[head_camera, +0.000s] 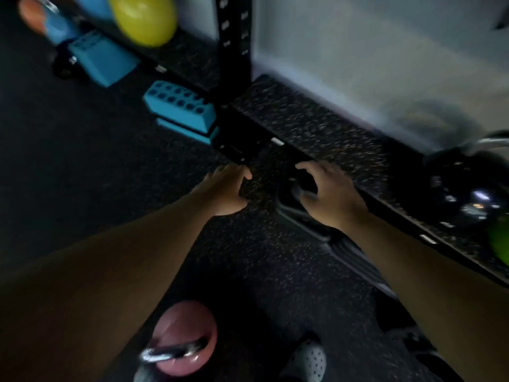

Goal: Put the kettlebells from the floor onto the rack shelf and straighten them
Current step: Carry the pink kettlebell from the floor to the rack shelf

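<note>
A pink kettlebell (185, 337) with a chrome handle stands on the dark floor at the bottom, under my left forearm. The rack's speckled low shelf (308, 125) runs from the centre to the right edge. A black kettlebell (462, 188) sits on it at the right, and a green one (500, 241) shows at the frame edge. My left hand (224, 188) hovers open over the floor in front of the shelf. My right hand (329, 194) hangs beside it at the shelf's front edge, fingers spread, holding nothing. The picture is blurred.
A black rack upright (235, 37) rises at the centre. Blue blocks (179, 108) lie on the floor to its left. A yellow kettlebell (144, 19) sits on the left shelf section. A grey perforated shoe (308, 359) is at the bottom.
</note>
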